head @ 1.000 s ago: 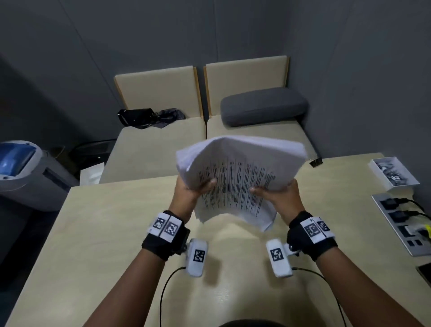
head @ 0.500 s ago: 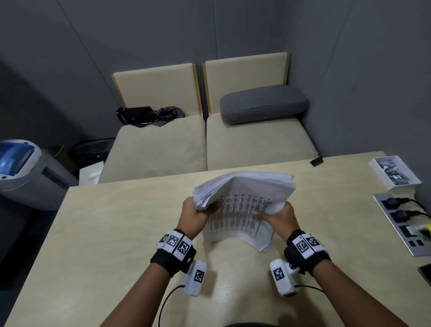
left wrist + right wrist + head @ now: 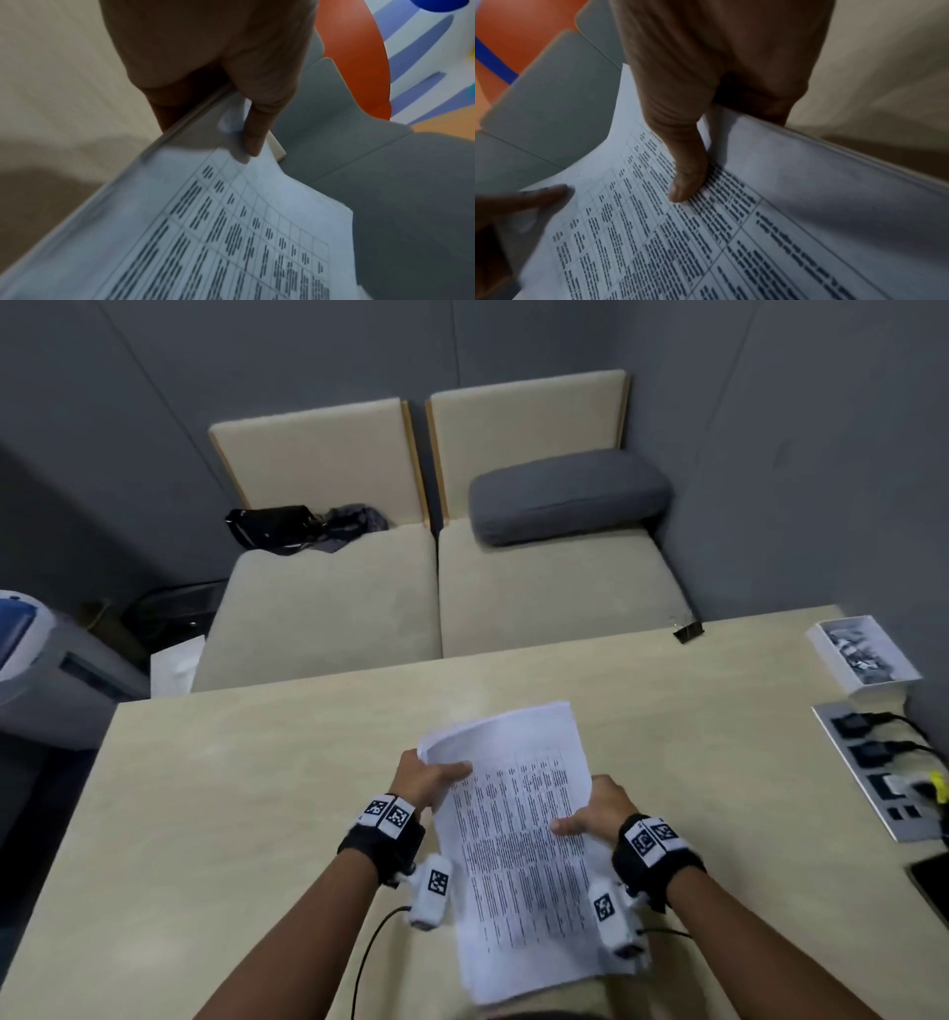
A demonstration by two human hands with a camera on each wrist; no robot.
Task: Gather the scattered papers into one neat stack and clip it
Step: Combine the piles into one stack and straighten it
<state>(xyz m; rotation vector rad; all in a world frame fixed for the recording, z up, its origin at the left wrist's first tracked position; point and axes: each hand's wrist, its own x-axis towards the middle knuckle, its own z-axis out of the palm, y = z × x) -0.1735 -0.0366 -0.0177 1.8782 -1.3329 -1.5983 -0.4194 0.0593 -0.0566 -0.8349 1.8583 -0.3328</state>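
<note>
You are squaring the paper stack (image 3: 518,839) at table centre, left hand (image 3: 421,780) and right hand (image 3: 598,809) pinching its sides; next, fetching the binder clip (image 3: 688,630) at two o'clock.

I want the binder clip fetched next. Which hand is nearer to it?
Right. The right hand holds the papers' right edge, below the clip; the left hand holds the far edge.

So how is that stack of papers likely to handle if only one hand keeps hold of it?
Probably floppy: the stack of papers already bows at its far left corner, though the left hand and right hand grip opposite edges. Sheets may well slide apart: the near edges look fanned, and the binder clip sits unused at the table's far edge.
</note>
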